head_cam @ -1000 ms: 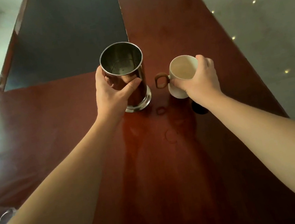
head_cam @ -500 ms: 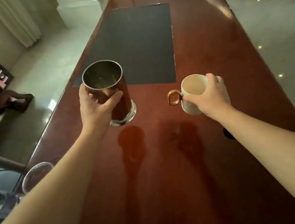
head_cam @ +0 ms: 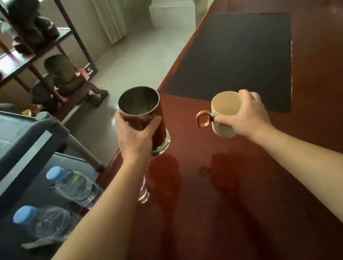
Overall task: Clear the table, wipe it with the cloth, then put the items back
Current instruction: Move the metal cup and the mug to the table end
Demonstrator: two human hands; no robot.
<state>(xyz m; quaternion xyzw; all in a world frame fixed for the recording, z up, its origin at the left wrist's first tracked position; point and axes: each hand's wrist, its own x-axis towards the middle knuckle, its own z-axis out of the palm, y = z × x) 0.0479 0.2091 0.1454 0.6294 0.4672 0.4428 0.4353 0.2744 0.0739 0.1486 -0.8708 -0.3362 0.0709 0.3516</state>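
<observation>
- Head view, step in hand: this looks like the clearing stage. The left hand (head_cam: 137,136) carries a metal canister (head_cam: 144,116) and the right hand (head_cam: 243,114) a cream mug (head_cam: 226,113), both lifted off the table (head_cam: 224,200), whose glossy top shows their reflections underneath. No cloth can be made out for certain, so wiping has probably not begun.
- Head view, next move: to the person's left stands a dark trolley (head_cam: 6,136), with two water bottles (head_cam: 73,188) lying on its lower shelf. It is the likely set-down place, which would call for swinging both arms left past the table's edge, keeping both vessels level, then lowering them onto a free patch clear of the bottles.
- Head view, left hand: the forearm reaches forward from the lower left; the fingers wrap the canister's wall from its left, with the thumb across the near side below the rim. The canister stands nearly upright, above the table's left edge.
- Head view, right hand: the forearm comes in from the lower right; the fingers close round the mug's body from its right, thumb low on the near wall. The copper-coloured handle (head_cam: 204,119) points left, unused, and the mug hangs over the table near the dark mat (head_cam: 240,58).
</observation>
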